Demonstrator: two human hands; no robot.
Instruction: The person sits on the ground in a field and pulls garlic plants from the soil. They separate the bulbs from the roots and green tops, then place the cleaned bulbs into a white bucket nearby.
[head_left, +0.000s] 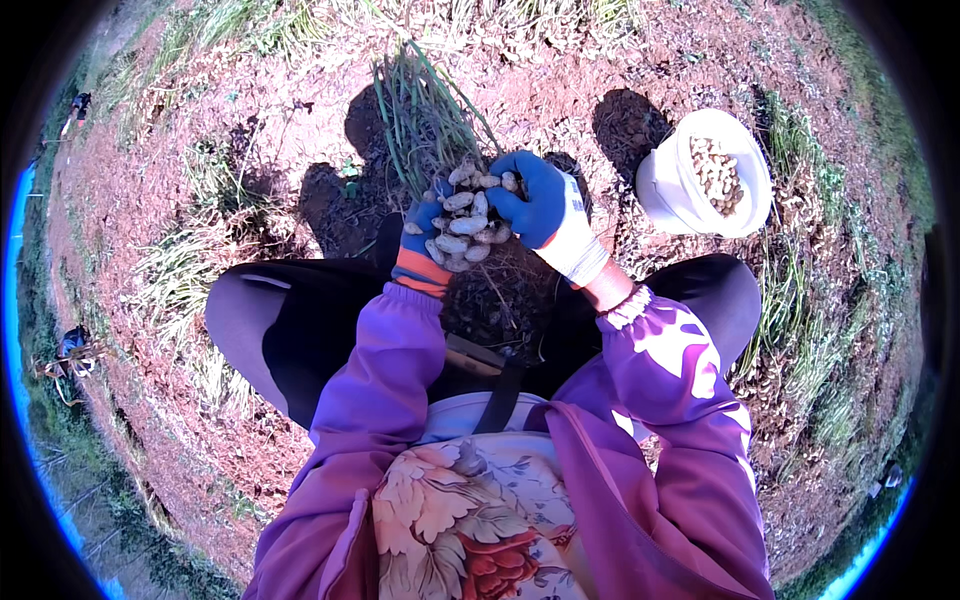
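My left hand (424, 232), in a blue-coated glove with an orange cuff, grips a bunch of peanut plants at the pod end. A thick cluster of pale unshelled peanuts (469, 225) hangs over its fingers. The green stems (420, 112) reach away from me over the soil. My right hand (529, 199), in a blue and white glove, is at the right side of the cluster, its thumb and fingers curled against the pods. Whether it has closed on any pod is hidden. A white plastic bucket (656, 187) partly filled with peanuts (716, 176) stands to the right.
Pulled peanut plants (180, 277) lie on the reddish soil at the left, and more green plants (802, 150) lie beyond the bucket. My crossed legs (247, 322) frame the ground before me. Two other people (73, 349) (79, 109) are far off at the left.
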